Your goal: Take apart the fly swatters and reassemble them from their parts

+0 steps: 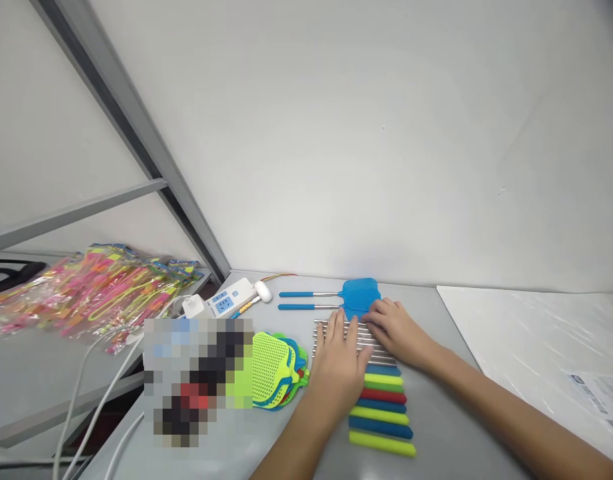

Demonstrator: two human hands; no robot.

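White wall (361, 147) behind a grey table (451, 427), with a grey metal frame (131, 127) rising to the left; all places are given from the row of metal rods (366, 336), which lies on the table directly beneath the person's hands. Left hand (340, 360): fingers extended and slightly parted, laid flat across the rods without clenching; such a posture would steady round pieces that might otherwise roll. Right hand (397, 329): fingers bent, their tips at the far edge of the rods, close to the lower blue swatter head; whether they pinch anything cannot be told. Rods lie parallel and close together, presumably so that they can be evened as one group.

Just beyond the rods, two blue fly swatters (361, 298) lie side by side, grips pointing left; on the near side, coloured handles (383, 405) form a neat column, spaced perhaps for easy picking; left of the rods, perforated swatter heads (271, 367) overlap in a pile, a compact arrangement for flat pieces. Farther left beyond the rods sits a power strip (231, 298); farther left again, bagged goods (111, 290) spread over another surface; well to the right lies a wrapped white sheet (526, 333).
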